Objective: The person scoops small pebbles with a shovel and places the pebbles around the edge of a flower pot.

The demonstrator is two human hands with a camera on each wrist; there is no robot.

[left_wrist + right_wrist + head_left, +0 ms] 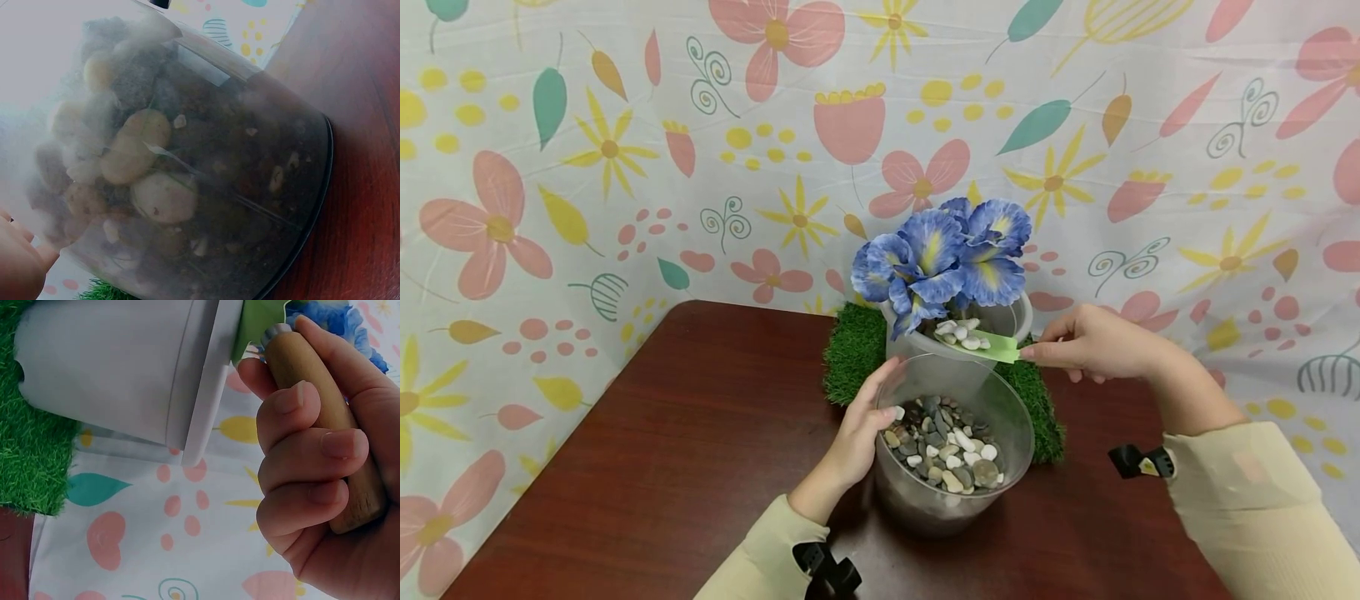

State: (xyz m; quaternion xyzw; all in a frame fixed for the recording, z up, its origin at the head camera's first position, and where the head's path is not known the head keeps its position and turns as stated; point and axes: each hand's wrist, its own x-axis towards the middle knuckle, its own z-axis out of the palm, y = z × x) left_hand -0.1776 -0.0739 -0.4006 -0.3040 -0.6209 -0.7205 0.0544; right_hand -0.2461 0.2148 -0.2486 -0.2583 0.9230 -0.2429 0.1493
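Clear plastic pebble bucket point(925, 510) foremost: my left grip point(854, 433) pinches its rim, probably for steadiness. My right grip point(1088, 346) holds the green trowel point(1002, 347) by its wooden handle point(322, 419), apparently leaving its blade free to carry white pebbles point(962, 336) at the white flowerpot point(106, 369).

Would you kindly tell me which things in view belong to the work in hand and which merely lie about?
Part of the job: green trowel, pale pebbles on it, clear bucket, mixed stones inside it, white pot, blue flowers.
Apparently just surroundings: grass mat, brown table, patterned cloth.
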